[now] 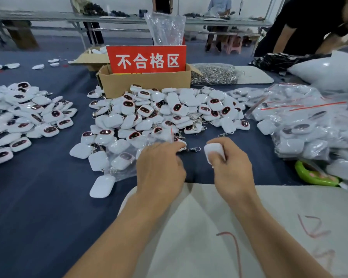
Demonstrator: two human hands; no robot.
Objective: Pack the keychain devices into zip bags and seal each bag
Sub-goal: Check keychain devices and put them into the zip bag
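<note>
- Centrally, head view: one cardboard box (145, 85) with a red sign (147, 59) standing in it, on the blue-covered table (38, 197). Every entry below is placed from this box.
- Loose keychain devices (169, 111): white, many with dark faces, heaped against the near side of the box.
- One second heap (28, 115): same items, near and left of the box, apart from the first heap.
- One zip bag (127, 163): clear, with a red strip at its mouth. It lies at the near-left edge of the heap in front of the box, with one device inside.
- The left hand (161, 167): nearer than the box, fingers bent close together, pinching the mouth of the zip bag.
- The right hand (229, 163): just right of the left hand and apart from it. Fingers and thumb are curled round a single white device (214, 152).
- Many filled bags (309, 127): heaped near and right of the box.
- One bag of metal rings (213, 74): just beside the box's right side.
- One white sheet (209, 217): under both forearms, well nearer than the box.
</note>
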